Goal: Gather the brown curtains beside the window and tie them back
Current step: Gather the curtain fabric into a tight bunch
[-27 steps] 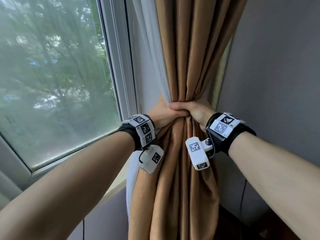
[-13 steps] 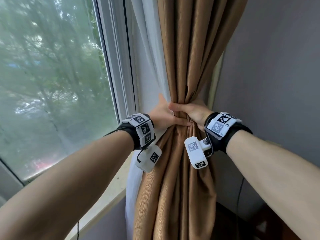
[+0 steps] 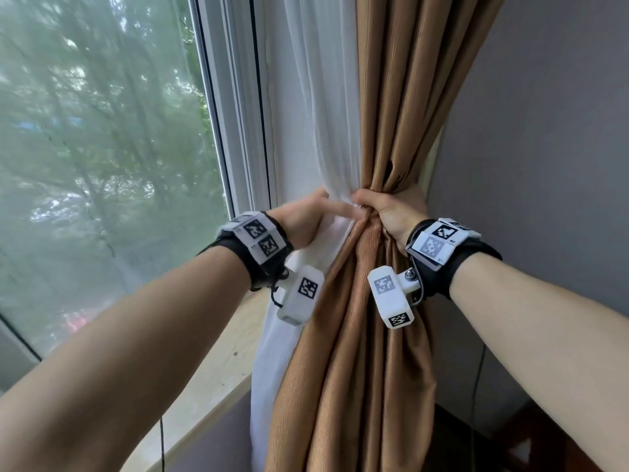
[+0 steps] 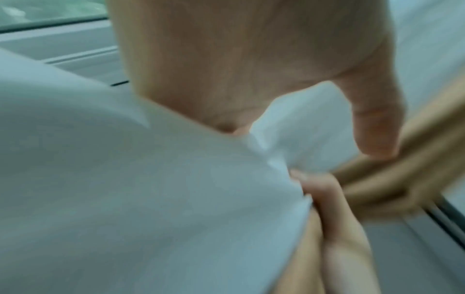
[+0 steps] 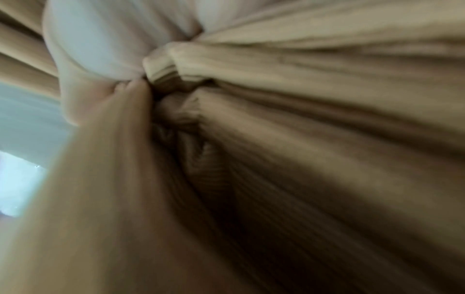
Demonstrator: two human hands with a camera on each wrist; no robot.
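Window (image 3: 102, 148) at far left, sill (image 3: 221, 369) below. L. hand (image 3: 303, 219) next: thumb straight, pressing white sheer curtain (image 3: 316, 114) toward the bunch; other fingers hidden behind cloth, grip cannot be told. Centre: brown curtain (image 3: 401, 97) gathered to a narrow waist, just right of sheer. R. hand (image 3: 391, 212): fingers curled tight round that waist. Grey wall (image 3: 544, 131) at right.

You face a window (image 3: 102, 158) on your left and a wall (image 3: 544, 131) on your right. Between them hang two curtains: the sheer curtain (image 3: 316, 97) beside the window frame, the thick curtain (image 3: 401, 97) to its right. Your left hand (image 3: 303, 219) and right hand (image 3: 391, 212) meet at the bunched middle. The windowsill (image 3: 231, 362) runs below your left forearm.
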